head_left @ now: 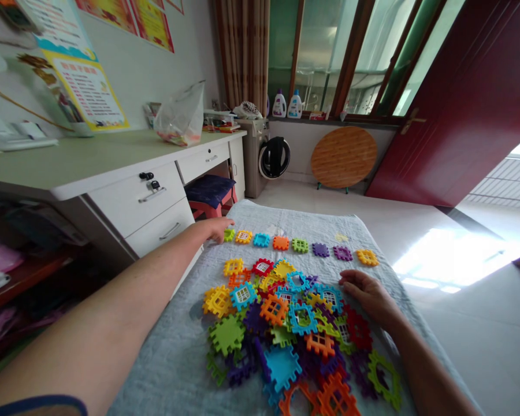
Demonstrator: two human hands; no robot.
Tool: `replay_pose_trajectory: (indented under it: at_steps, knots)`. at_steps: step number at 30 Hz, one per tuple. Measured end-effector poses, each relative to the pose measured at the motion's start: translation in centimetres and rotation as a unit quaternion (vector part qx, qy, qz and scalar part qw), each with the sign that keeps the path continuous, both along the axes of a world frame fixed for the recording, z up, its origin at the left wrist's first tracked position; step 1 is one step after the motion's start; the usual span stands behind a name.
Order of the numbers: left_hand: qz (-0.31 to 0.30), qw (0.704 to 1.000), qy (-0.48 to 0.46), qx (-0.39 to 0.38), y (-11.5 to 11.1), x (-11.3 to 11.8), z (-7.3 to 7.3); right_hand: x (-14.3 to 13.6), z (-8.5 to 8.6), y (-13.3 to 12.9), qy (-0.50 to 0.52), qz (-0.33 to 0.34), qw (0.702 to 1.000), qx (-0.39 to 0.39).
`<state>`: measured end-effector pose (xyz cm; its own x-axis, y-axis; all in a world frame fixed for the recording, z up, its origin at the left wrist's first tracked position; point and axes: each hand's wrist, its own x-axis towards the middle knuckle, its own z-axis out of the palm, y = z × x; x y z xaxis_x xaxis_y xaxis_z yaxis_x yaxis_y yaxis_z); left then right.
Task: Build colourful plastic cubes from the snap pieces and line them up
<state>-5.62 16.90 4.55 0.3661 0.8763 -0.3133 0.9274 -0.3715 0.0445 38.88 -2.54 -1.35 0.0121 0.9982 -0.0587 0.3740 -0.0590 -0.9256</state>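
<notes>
My left hand [219,229] reaches to the far left of the cloth. Its fingers are on a green plastic interlocking tile [229,235] at the left end of a row, partly covering it. Along that row lie a yellow tile with a white lattice [243,236], a blue tile [261,240], an orange tile [281,243] and several more, ending at a yellow-orange tile [367,257]. Nearer to me spreads a loose pile of mixed tiles, a solid blue tile [282,366] among them. My right hand [370,296] rests at the pile's right edge, fingers apart and holding nothing.
A pale blue cloth [164,358] covers the surface under the tiles. At left stands a desk [112,162] with drawers, a dark-cushioned stool [210,190] beside it. Farther back are a washing machine [253,156], a round wooden tabletop [344,156] and a red door [450,104].
</notes>
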Motion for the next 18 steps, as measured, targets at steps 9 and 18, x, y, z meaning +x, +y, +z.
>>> replay_pose_trajectory:
  at_steps: [9,18]
  knots:
    - [0.044,0.982,-0.059,0.172,-3.3,-2.3,2.2,0.1,-0.1,0.2,-0.019,0.015,1.0,-0.004]
    - [-0.027,0.983,-0.04,0.174,-5.8,1.3,0.0,-0.1,0.1,0.1,-0.019,0.01,1.0,0.005]
